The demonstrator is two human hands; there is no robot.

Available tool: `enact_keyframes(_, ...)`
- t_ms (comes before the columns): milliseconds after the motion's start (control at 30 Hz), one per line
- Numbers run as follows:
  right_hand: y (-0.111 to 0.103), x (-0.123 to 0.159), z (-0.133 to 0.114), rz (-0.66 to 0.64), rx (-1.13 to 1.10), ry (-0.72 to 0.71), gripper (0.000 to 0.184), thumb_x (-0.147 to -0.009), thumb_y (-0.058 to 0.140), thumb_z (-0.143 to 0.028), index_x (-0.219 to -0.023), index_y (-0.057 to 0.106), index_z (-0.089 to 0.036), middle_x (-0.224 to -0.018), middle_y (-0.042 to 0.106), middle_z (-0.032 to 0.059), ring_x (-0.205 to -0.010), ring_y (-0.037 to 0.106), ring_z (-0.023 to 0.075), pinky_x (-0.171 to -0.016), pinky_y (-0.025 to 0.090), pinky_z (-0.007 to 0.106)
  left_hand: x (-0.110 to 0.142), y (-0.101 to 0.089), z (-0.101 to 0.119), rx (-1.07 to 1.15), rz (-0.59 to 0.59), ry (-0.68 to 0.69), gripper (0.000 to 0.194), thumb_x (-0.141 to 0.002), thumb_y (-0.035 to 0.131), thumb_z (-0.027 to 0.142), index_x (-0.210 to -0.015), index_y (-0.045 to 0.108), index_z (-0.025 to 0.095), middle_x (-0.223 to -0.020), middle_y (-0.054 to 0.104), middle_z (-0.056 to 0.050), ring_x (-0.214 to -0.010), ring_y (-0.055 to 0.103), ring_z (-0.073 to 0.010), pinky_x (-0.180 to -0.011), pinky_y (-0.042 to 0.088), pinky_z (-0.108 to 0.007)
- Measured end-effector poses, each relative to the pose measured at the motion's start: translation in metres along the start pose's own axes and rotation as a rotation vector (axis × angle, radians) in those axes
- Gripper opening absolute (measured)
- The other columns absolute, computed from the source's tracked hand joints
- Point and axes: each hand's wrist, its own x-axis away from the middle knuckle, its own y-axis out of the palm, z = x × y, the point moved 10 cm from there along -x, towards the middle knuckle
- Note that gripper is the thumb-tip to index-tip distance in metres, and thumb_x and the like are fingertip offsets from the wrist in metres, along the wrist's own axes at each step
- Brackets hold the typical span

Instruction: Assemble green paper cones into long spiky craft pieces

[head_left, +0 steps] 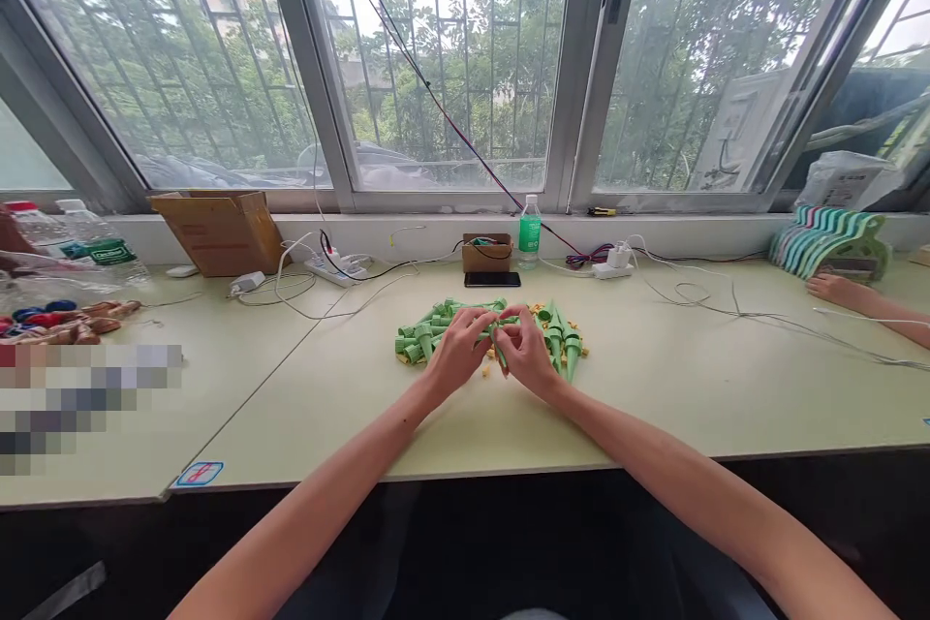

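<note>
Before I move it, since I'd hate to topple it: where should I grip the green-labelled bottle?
Probably grip the bottle around its green label, from the front right: it stands upright, and the small cardboard box sits close on its left.

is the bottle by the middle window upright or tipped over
Upright: the bottle stands with its white cap at the top and its base down on the table.

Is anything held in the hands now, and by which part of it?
The left hand and right hand appear to hold a green piece, but they cover much of it, so the part cannot be told.
</note>
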Motion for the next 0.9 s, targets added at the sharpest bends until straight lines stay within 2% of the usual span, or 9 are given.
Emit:
enact_keyframes(100,-0.002,-0.002,-0.004,-0.006,0.040,-0.001,0.016,-0.092,0.044,-0.037,-0.099,0.038,-0.024,-0.054,0.050,-0.0097,-0.032,0.044,0.0089,-0.033,0.035,0.019,0.000,0.000,-0.008,0.034,0.028,-0.068,0.026,-0.086,0.055,0.013,-0.110,0.060,0.022,-0.105,0.063,-0.007,-0.102,0.058,-0.0212,-0.087,0.050,-0.036)
enact_keyframes(233,-0.015,-0.007,-0.012,0.039,0.171,-0.034,0.016,-0.093,0.040,-0.037,-0.099,0.043,-0.023,-0.056,0.050,-0.0076,-0.035,0.044,0.0091,-0.038,0.034,0.019,-0.002,-0.010,-0.017,0.047,0.109,-0.152,0.014,-0.089,0.055,0.021,-0.101,0.062,0.021,-0.098,0.062,-0.005,-0.088,0.060,-0.0177,-0.079,0.050,-0.031)
enact_keyframes(433,-0.030,-0.014,-0.013,0.077,0.405,-0.081,0.023,-0.094,0.041,-0.037,-0.083,0.052,-0.020,-0.057,0.052,-0.0035,-0.047,0.047,0.0109,-0.050,0.036,0.022,-0.001,-0.029,-0.025,0.037,0.237,-0.215,0.012,-0.090,0.055,0.026,-0.096,0.062,0.019,-0.096,0.055,-0.006,-0.083,0.058,-0.0161,-0.077,0.050,-0.030)
enact_keyframes(633,-0.028,-0.017,-0.009,0.041,0.572,-0.130,0.028,-0.094,0.041,-0.033,-0.071,0.051,-0.020,-0.057,0.050,-0.0022,-0.051,0.043,0.0125,-0.054,0.033,0.024,-0.001,-0.027,-0.027,0.095,0.214,-0.240,0.010,-0.091,0.053,0.028,-0.088,0.058,0.020,-0.088,0.058,-0.003,-0.081,0.058,-0.0161,-0.076,0.050,-0.029)
enact_keyframes(800,-0.014,-0.016,-0.004,-0.113,0.731,-0.211,0.017,-0.085,0.050,-0.019,-0.070,0.055,-0.018,-0.065,0.057,0.0008,-0.061,0.049,0.0142,-0.062,0.036,0.025,-0.001,-0.021,-0.025,0.148,0.188,-0.236,0.010,-0.090,0.052,0.029,-0.089,0.057,0.021,-0.086,0.062,-0.002,-0.079,0.060,-0.0165,-0.074,0.052,-0.031)
enact_keyframes(900,-0.009,-0.015,-0.002,-0.164,0.802,-0.236,0.011,-0.080,0.054,-0.014,-0.070,0.059,-0.017,-0.068,0.060,0.0027,-0.068,0.052,0.0160,-0.070,0.038,0.028,0.000,-0.015,-0.025,0.190,0.156,-0.244,0.009,-0.090,0.053,0.029,-0.090,0.056,0.021,-0.083,0.063,-0.001,-0.079,0.061,-0.0163,-0.074,0.053,-0.031)
